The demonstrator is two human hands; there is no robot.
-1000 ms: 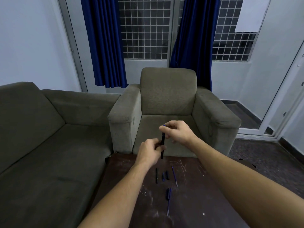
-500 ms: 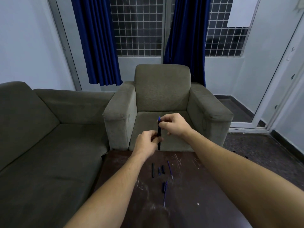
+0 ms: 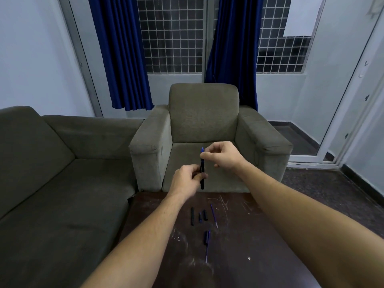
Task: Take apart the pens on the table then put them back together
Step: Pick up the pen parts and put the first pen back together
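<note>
Both hands pinch one upright pen (image 3: 202, 173), left hand (image 3: 186, 181) low, right hand (image 3: 222, 155) at its blue tip; twisting too hard could fling parts off the table (image 3: 249, 235).

A grey-green armchair (image 3: 203, 115) is standing behind the dark, scratched desk (image 3: 259, 235). A sofa (image 3: 52, 183) of the same colour is sitting just beside it on the left. Two blue curtains (image 3: 120, 50) are hanging by a window (image 3: 172, 38) with white bars. Pale walls (image 3: 31, 48) are showing. A glass door (image 3: 353, 104) is standing on the right, above a dark floor (image 3: 332, 183).
</note>
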